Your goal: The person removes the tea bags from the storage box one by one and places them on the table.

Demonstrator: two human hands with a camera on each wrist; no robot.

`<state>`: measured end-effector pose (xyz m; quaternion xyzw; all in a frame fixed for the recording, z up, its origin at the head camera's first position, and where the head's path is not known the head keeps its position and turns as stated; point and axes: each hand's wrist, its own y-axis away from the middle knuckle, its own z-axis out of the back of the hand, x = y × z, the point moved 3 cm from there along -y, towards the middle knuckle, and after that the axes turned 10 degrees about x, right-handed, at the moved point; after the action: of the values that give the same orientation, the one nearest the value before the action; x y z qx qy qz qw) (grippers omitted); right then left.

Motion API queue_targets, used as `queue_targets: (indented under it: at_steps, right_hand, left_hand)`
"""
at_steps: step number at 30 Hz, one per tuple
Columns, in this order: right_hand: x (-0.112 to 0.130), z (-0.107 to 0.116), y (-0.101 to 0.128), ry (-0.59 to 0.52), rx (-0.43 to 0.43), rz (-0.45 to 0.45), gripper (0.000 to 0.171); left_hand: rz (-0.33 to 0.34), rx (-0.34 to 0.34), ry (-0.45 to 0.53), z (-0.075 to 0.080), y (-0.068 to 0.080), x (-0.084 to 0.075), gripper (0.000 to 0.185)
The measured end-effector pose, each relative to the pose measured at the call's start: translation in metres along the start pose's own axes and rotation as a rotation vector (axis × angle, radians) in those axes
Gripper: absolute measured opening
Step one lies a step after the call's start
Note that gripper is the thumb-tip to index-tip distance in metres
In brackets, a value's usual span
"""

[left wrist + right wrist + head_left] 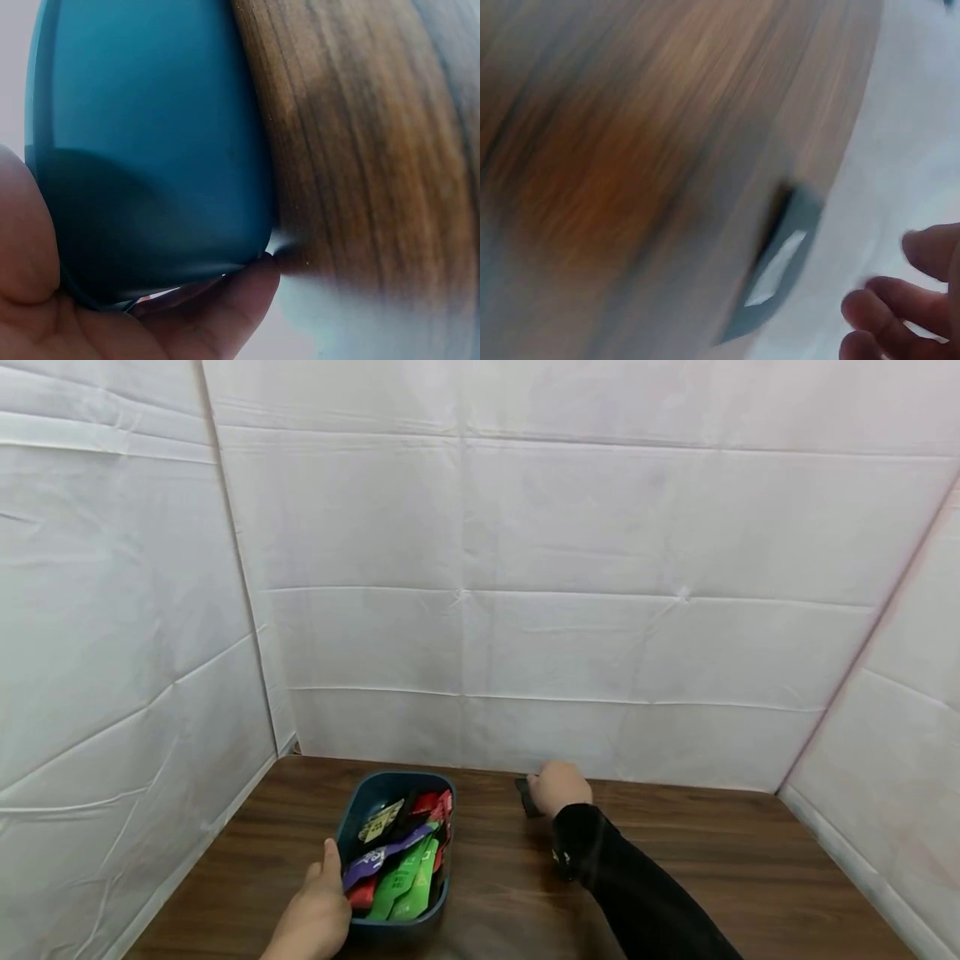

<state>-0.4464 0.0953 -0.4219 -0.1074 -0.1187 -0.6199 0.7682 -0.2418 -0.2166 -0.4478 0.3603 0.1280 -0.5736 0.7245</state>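
A teal tray (377, 792) stands on the wooden table (712, 877), filled with several coloured packets (401, 872): green, purple, red and black. My left hand (315, 914) grips its near left corner, thumb on the rim. The left wrist view shows the tray wall (150, 150) close up, with my left hand (45, 300) curled round its edge. My right hand (561, 787), in a black sleeve, is by the back wall next to a dark packet (525, 797). In the blurred right wrist view that packet (780, 262) lies flat, and my fingers (889, 315) hang loosely curled beside it, not touching.
White sheets (570, 610) wall in the table at the back, left and right. Bare wood (750, 843) stretches to the right of my right arm and between the tray and the left wall.
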Motion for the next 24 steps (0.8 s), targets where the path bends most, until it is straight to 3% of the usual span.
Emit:
queue_targets:
  at_steps: [3, 6, 8, 11, 15, 19, 24]
  right_hand:
    - [0.033, 0.001, 0.001, 0.209, -0.146, 0.223, 0.026]
    - [0.064, 0.001, 0.005, 0.373, -0.239, 0.41, 0.045]
    - [0.083, -0.002, 0.008, 0.442, -0.248, 0.503, 0.057]
    - [0.111, -0.006, 0.017, 0.539, -0.205, 0.598, 0.061]
    - [0.144, -0.011, 0.035, 0.678, -0.162, 0.672, 0.06]
    - [0.166, -0.021, 0.051, 0.781, -0.107, 0.688, 0.061]
    - [0.183, -0.035, 0.062, 0.849, 0.056, 0.676, 0.053]
  left_hand:
    - [-0.025, -0.016, -0.008, -0.002, -0.001, -0.001, 0.074]
    - [-0.058, -0.032, -0.019, -0.004, -0.002, -0.003, 0.074]
    - [-0.068, -0.034, -0.014, -0.005, -0.003, -0.005, 0.075]
    - [-0.075, -0.035, -0.014, -0.007, -0.004, -0.005, 0.075]
    - [-0.032, -0.024, -0.01, -0.008, -0.006, -0.007, 0.073]
    - [-0.003, -0.021, -0.026, -0.008, -0.006, -0.009, 0.071]
    - [-0.027, -0.053, -0.057, -0.008, -0.003, -0.011, 0.071]
